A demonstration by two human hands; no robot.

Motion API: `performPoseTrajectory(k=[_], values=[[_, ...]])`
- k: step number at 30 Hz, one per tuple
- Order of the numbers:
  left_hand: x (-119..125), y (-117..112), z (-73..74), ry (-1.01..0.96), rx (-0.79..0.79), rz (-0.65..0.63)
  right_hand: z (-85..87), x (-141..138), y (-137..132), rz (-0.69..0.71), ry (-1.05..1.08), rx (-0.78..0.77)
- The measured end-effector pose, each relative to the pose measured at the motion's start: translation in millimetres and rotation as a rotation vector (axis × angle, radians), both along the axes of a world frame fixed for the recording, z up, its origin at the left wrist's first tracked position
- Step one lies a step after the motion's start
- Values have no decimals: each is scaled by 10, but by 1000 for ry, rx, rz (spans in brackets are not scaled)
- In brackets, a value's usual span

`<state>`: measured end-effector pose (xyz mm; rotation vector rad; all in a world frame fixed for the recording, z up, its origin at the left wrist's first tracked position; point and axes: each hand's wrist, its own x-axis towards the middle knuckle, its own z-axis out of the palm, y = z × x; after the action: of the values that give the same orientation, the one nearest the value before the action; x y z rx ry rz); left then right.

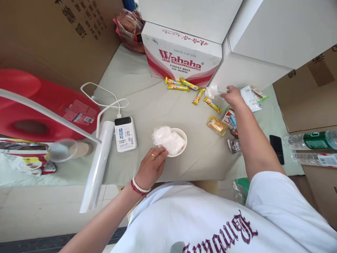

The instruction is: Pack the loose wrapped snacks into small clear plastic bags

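Note:
My left hand point(152, 163), with a ring and bracelets, has its fingers closed on the near left rim of a white cup point(182, 151). Crumpled clear plastic wrap point(168, 139) fills the cup and spills over its left edge. Farther off to the right, my right hand point(231, 96) hovers over the table, fingers partly stretched leftward with nothing visible in them. Just left of its fingertips lies a crumpled ball of clear plastic point(211, 91). Several yellow-wrapped snack sticks point(212, 104) lie around that ball. Below my right hand are a wrapped bread snack point(216, 125) and other small packets point(231, 117).
A Wahaha water carton point(181, 58) stands at the back beside large white boxes point(252, 66). At left are a white power bank point(125, 135) with cable, a plastic-film roll point(98, 165) and a red container point(44, 105). A phone point(276, 149) and bottles point(313, 140) are at right.

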<state>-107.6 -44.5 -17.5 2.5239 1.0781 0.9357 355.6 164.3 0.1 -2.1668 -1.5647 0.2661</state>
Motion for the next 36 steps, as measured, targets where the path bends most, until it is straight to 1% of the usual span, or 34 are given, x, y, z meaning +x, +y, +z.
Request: performPoseTrajectory(k=[1, 2, 3, 4, 5, 6, 7, 8, 10, 12, 14, 16, 18, 20, 22, 24, 27, 29, 31, 33, 34, 36], values=[[-12, -10, -17, -9, -6, 1, 103, 3, -178, -2, -26, -37], [-23, -20, -34, -20, -12, -2, 191, -27, -393, 30, -56, -75], [-31, -29, -49, -29, -17, -6, 253, -94, -632, 99, -91, -113], [-37, -37, -62, -38, -22, -13, 285, -197, -879, 194, -138, -184], [-41, -42, -71, -45, -25, -21, 287, -327, -1117, 279, -198, -291], [-44, -47, -75, -49, -28, -30, 262, -474, -1329, 309, -269, -406], [-46, -50, -74, -50, -28, -38, 220, -625, -1504, 293, -348, -465], [-50, -52, -68, -49, -25, -46, 171, -765, -1634, 247, -422, -476], [-62, -59, -46, -43, -13, -54, 79, -978, -1767, 154, -513, -439], [-81, -76, -16, -35, -3, -52, 23, -1072, -1788, 95, -531, -385], [-103, -108, 11, -28, -4, -37, -3, -1061, -1786, 45, -524, -354], [-117, -149, 25, -28, -11, -15, -17, -994, -1812, -30, -525, -318], [-116, -190, 25, -36, -16, -4, -25, -915, -1858, -118, -521, -267], [-99, -216, 15, -48, -20, -8, -16, -856, -1886, -173, -503, -241], [-70, -224, 4, -55, -22, -18, 25, -820, -1852, -166, -477, -253], [-39, -219, 2, -53, -21, -25, 96, -792, -1727, -130, -454, -234], [-6, -207, 20, -46, -17, -31, 208, -731, -1370, -102, -421, -166], [4, -209, 39, -46, -12, -31, 237, -706, -1058, -107, -389, -248], [10, -221, 57, -45, -5, -30, 202, -745, -735, -115, -346, -395], [16, -236, 74, -39, -5, -32, 111, -882, -434, -100, -299, -492], [21, -242, 81, -33, -11, -33, 56, -986, -301, -83, -278, -508], [33, -244, 96, -18, -26, -35, -32, -1231, -88, -25, -234, -493]])
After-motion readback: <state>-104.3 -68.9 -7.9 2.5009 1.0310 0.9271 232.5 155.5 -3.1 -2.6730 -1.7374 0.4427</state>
